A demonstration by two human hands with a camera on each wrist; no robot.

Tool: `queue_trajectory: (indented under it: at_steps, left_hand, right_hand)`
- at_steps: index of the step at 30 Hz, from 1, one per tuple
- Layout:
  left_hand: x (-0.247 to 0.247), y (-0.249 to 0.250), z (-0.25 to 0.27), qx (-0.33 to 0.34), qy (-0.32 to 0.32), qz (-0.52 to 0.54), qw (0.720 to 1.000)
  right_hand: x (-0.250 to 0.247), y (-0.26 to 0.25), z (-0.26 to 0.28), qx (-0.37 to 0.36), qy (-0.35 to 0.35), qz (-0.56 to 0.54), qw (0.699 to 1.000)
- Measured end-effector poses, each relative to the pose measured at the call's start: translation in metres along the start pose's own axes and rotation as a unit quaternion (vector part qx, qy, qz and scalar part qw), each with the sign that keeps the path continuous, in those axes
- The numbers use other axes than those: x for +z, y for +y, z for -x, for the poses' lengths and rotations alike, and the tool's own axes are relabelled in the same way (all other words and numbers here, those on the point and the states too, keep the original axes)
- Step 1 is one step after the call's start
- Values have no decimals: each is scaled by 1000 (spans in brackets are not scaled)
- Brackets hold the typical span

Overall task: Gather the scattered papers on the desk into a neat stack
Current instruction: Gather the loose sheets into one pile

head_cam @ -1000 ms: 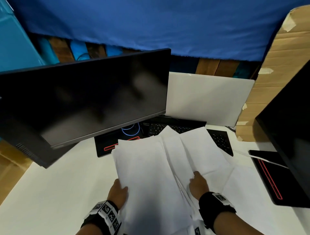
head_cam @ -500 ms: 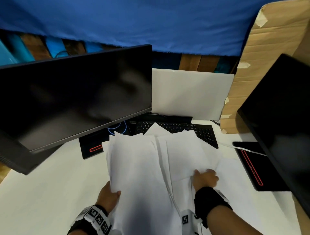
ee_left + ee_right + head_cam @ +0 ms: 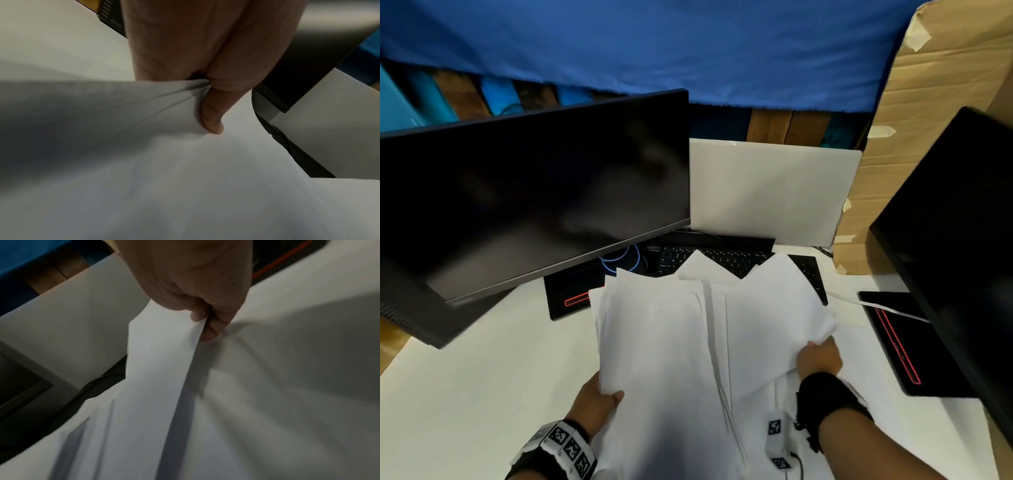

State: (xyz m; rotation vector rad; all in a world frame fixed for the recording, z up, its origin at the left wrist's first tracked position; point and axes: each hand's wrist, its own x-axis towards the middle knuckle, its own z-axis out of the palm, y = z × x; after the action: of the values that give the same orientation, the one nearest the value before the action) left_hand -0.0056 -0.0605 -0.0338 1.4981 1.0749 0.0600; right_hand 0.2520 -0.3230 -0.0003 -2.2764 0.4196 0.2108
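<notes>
White desk (image 3: 465, 394): both hands grip papers (image 3: 664, 359); wrist views reveal pinching thumbs.

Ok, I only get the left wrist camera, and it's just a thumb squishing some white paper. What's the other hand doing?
Observer: The right hand pinches the edge of another white paper sheet between thumb and fingers.
Operator: Are the papers all tidy now?
Observer: Not yet. In the head view the white paper pile is fanned out, with its corners pointing different ways.
Operator: Is anything hiding behind them?
Observer: Yes, the far corners of the papers overlap a black keyboard at the back of the white desk.
</notes>
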Motion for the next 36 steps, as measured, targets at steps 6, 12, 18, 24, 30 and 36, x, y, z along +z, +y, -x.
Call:
queue_trajectory:
  at_steps: [6,12,18,24,30,36]
  left_hand:
    - [-11,-2,-5,-7,-6,31,999]
    - [7,-1,-7,-3,-44,60,997]
    - [28,-9,-10,15,-47,65,997]
    - [60,-10,-7,30,-22,-22,999]
    - [73,5,10,28,-71,-12,997]
    - [65,5,15,-16,-109,53,993]
  right_hand:
    - [-44,-7,-48,-81,-76,120,986]
    - [-14,1,-29,-131,-187,170,959]
    - [14,18,27,-39,-164,54,984]
    - [18,38,59,-36,-194,108,974]
    - [18,37,63,-35,-264,8,964]
    - [19,48,62,-70,-300,-57,950]
